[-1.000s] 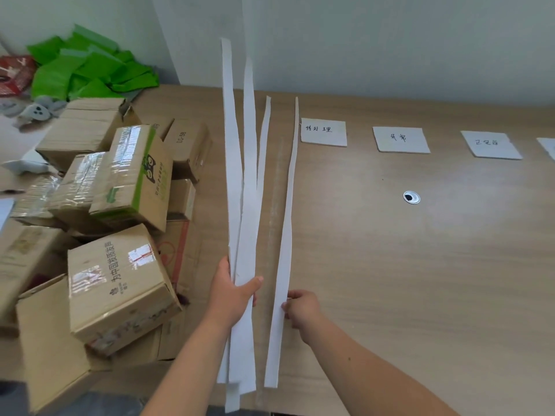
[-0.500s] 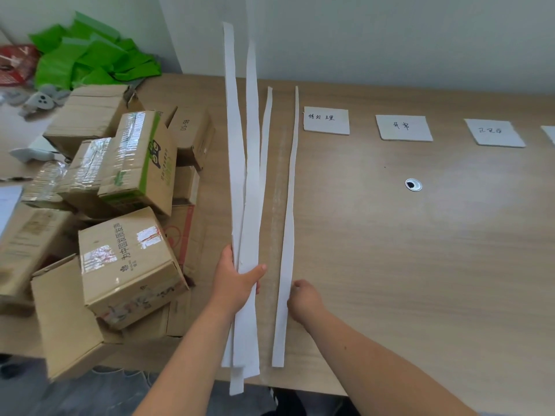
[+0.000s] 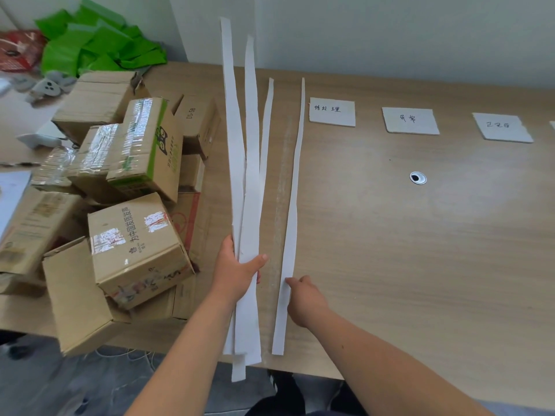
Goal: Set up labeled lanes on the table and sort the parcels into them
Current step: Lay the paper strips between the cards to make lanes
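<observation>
Cardboard parcels (image 3: 135, 244) pile just left of the left hand (image 3: 237, 271) gripping bundled strips (image 3: 250, 190); right hand (image 3: 304, 298) pinches a lone strip (image 3: 291, 223).

Soft, even light over my counter (image 3: 420, 235); shadows faint. White glare on tape (image 3: 102, 139) of cartons (image 3: 135, 253). Far left edge smeared, red bag (image 3: 18, 49) blurred. Wide lens bows counter edges. Floor (image 3: 90, 385) below me dim. Centre sharp, writing on labels (image 3: 332, 111) crisp.
</observation>
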`<control>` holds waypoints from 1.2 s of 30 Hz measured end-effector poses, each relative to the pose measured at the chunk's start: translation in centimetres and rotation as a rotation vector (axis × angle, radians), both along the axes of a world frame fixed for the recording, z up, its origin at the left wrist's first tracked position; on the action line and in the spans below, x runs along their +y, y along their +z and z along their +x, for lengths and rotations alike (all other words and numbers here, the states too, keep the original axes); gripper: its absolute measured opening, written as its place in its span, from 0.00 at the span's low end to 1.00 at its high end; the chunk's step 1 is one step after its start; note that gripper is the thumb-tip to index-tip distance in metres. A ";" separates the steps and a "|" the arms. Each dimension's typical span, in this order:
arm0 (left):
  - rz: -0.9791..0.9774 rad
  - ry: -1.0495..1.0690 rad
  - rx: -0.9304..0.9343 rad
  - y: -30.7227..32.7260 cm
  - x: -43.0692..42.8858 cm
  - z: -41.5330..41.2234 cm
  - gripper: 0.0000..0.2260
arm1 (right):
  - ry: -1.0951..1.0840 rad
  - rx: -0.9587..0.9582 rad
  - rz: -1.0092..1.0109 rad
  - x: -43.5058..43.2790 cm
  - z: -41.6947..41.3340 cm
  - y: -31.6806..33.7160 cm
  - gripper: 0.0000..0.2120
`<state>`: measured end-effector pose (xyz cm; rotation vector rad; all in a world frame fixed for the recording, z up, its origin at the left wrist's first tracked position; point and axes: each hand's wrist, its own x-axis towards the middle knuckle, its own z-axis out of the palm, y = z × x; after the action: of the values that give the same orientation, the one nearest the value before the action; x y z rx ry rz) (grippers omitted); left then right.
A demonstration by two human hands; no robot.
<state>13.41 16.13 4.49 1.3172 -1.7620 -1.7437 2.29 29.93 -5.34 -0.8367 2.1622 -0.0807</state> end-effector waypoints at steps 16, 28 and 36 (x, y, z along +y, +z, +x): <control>-0.025 -0.021 -0.032 0.3 0.3 -1.8 0.21 | -0.458 -0.221 -0.321 -2.1 -2.8 2.6 0.19; -0.007 -0.040 0.124 2.1 4.5 -6.5 0.25 | -0.671 -0.700 -0.805 -2.6 -6.8 11.6 0.14; 0.049 -0.066 0.221 2.4 7.2 -9.8 0.23 | -0.914 -0.764 -0.888 1.6 -10.4 12.3 0.05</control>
<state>3.60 23.31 6.85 1.0488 -1.6658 -1.8979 -8.14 31.49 6.99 -0.0954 1.5250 -1.6111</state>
